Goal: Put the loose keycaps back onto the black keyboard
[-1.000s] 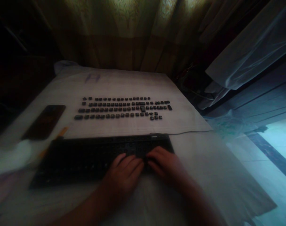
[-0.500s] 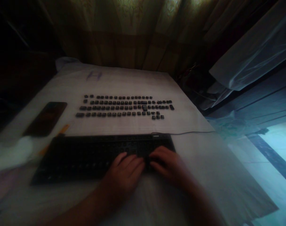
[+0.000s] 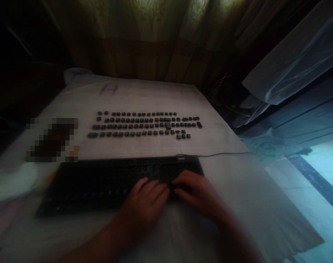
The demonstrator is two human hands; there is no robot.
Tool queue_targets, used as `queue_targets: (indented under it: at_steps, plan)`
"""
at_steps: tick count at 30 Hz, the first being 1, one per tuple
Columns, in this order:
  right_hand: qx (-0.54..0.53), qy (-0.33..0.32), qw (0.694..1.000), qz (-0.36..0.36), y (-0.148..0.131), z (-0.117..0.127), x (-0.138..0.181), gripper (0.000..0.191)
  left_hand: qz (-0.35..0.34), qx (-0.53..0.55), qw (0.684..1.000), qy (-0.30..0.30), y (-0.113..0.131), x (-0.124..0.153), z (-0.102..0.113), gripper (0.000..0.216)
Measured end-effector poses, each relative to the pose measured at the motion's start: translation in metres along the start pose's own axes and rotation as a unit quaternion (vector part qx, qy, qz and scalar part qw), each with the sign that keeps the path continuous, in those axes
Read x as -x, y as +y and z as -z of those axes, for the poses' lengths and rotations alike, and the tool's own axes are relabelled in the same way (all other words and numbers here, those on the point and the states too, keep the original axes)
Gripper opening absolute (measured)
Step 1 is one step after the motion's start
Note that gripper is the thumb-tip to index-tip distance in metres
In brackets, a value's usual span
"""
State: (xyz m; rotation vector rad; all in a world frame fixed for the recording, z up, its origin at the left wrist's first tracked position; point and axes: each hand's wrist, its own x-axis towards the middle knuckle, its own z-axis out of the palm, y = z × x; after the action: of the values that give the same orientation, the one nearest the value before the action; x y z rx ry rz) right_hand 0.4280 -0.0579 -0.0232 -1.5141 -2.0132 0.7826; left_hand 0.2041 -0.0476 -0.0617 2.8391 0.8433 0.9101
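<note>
A black keyboard [image 3: 95, 182] lies on the white-covered table in front of me. My left hand [image 3: 147, 201] rests on its lower right part, fingers stretched forward and lying side by side. Just right of it, my right hand [image 3: 195, 191] is over the keyboard's right end with thumb and index finger bent together. Whatever lies between those fingertips is too dark and small to make out. Beyond the keyboard, several loose black keycaps [image 3: 132, 126] are set out in rows on the table.
A thin cable [image 3: 221, 155] runs from the keyboard's back edge to the right. On the left are a pixelated dark object [image 3: 51, 140], an orange strip [image 3: 74, 150] partly behind the keyboard, and a blurred white thing [image 3: 15, 182]. A curtain [image 3: 144, 51] hangs behind the table.
Both hands stay at nearly the same place on the keyboard. The right fingertips have shifted very slightly left, toward the left hand. The keycap rows look the same.
</note>
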Motion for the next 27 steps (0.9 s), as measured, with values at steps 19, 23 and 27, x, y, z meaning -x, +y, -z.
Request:
queue_targets:
  at_steps: [19,23,27]
  plan:
    - [0.090,-0.004,0.996,0.012,-0.006,-0.003,0.003,0.017,-0.007,-0.024,0.999,-0.022,0.003,-0.005,0.001,0.032]
    - [0.125,-0.019,0.992,0.013,-0.010,-0.001,0.002,0.020,-0.011,-0.020,1.000,-0.007,0.003,-0.005,0.000,0.032]
    - [0.146,-0.030,0.989,0.009,-0.013,-0.001,0.000,0.017,-0.014,-0.023,1.000,-0.012,0.003,-0.005,0.000,0.033]
